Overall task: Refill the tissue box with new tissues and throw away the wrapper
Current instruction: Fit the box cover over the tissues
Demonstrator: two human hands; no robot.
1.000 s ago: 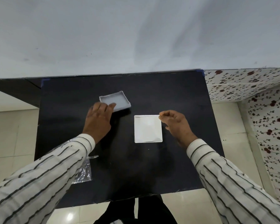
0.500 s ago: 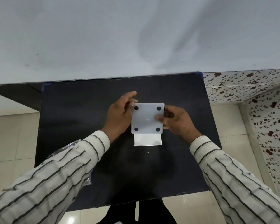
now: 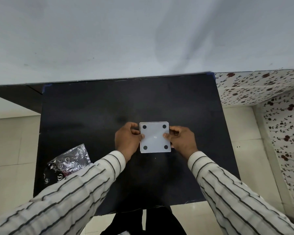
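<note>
A white square tissue box [image 3: 154, 137] lies bottom-up in the middle of the black table [image 3: 92, 116]; its grey base panel with a black round pad in each corner faces me. My left hand [image 3: 128, 140] grips the box's left edge, thumb on the panel. My right hand [image 3: 182, 139] holds the right edge the same way. The tissues inside are hidden. A crinkled clear plastic wrapper [image 3: 70, 161] with dark print lies at the table's left front, partly under my left sleeve.
A pale wall runs behind the table. Floral-patterned tiles [image 3: 261, 85] stand to the right. Cream floor tiles show on both sides, and my dark trousers [image 3: 143, 223] show below the table's front edge.
My left hand picked the grey base panel up from the back left and turned it over. Both hands then brought it down onto the white box, which it now covers.
</note>
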